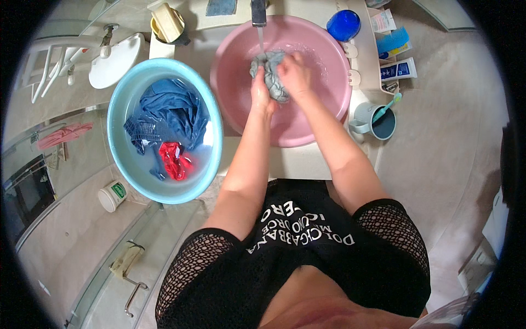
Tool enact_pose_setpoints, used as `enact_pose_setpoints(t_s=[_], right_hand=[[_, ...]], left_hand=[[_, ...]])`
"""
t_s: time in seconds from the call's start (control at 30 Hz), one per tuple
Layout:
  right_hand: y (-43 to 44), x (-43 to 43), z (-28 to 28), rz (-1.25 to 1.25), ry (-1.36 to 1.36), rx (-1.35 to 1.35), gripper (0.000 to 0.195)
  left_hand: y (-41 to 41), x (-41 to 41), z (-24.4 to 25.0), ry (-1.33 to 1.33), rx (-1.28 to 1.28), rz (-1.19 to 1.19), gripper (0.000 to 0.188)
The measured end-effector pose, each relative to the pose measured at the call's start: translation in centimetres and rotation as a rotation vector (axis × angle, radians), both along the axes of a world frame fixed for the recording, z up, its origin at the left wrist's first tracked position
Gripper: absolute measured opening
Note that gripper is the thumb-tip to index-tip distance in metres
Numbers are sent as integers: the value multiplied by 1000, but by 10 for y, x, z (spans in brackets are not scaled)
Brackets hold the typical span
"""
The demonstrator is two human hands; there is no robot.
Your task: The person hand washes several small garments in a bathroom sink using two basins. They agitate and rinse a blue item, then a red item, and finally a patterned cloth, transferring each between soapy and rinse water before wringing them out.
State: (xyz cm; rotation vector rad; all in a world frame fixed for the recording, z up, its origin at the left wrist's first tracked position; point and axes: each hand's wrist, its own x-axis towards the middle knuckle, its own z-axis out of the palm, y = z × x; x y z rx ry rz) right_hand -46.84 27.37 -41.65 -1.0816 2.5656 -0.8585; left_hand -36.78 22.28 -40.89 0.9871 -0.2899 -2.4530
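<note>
A bunched grey wet cloth point(272, 78) is held between my hands over a pink plastic basin point(234, 103). Water runs from the faucet point(259, 14) onto the cloth's upper left part. My left hand point(261, 91) grips its left and lower edge. My right hand point(294, 74) is closed on the cloth's right side. Some water stands in the pink basin. To the left, a light-blue plastic basin point(164, 66) holds cloudy water with a dark blue garment point(176, 107) and a small red cloth point(174, 160) soaking in it.
A blue rounded object point(343, 25) stands at the pink basin's upper right. On the right are a mug point(363, 119) with a toothbrush point(386, 109), and a rack point(372, 49) with tubes and a blue comb point(392, 40). A yellowish container point(166, 24) stands at the upper left.
</note>
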Motion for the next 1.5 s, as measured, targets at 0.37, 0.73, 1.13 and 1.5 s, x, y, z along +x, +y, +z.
enact_pose_setpoints(t_s=[0.37,0.73,1.13,1.5], right_hand=[[26,9,-30,51,31,292,57],[14,96,73,165,-373,-174,21],[34,-38,-37,-81,155,541,40],[40,28,-26,77,-289,-91,34]], left_hand=[[25,20,-69,-832,-91,-57,83],[-7,26,-29,263,177,44,49],[21,18,-4,-811,-384,-22,54],[20,28,-11,-975,-381,-150,79]])
